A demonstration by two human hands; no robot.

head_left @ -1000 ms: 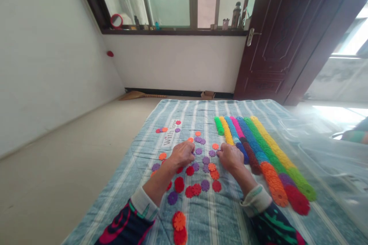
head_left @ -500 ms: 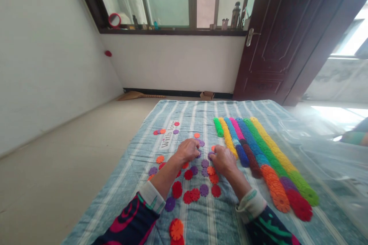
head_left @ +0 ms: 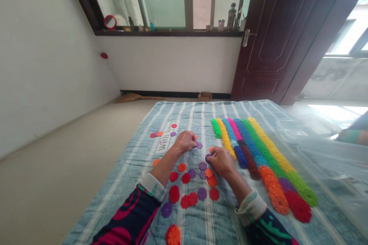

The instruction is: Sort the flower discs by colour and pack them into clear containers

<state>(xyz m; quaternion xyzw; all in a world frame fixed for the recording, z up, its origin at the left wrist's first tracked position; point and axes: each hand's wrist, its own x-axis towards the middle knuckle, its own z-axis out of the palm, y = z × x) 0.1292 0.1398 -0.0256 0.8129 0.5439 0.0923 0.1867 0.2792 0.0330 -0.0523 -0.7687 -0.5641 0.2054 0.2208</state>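
Note:
My left hand [head_left: 186, 141] is closed in a pinch at a purple snowflake disc, beside another purple disc [head_left: 199, 145] lying on the cloth. An orange disc shows partly behind its fingers. To the right, my right hand [head_left: 222, 160] pinches a purple snowflake disc [head_left: 207, 157] between thumb and finger, just above the cloth. Loose discs lie scattered nearer me: a purple one [head_left: 202, 166], an orange one [head_left: 209, 173], a red one [head_left: 186, 178] and several more. My forearm hides part of the left cluster.
Overlapping rows of discs, including a yellow row [head_left: 270, 145] and an orange one [head_left: 274, 191], lie on the right of the striped cloth [head_left: 189, 113]. Clear plastic containers [head_left: 324, 149] stand beyond them. Printed lettering [head_left: 166, 138] and a few discs are at the left.
My left hand has moved slightly away from me, to the purple discs farther up the cloth. My right hand stays nearly in place, with its purple disc showing more clearly. The view has shifted a little.

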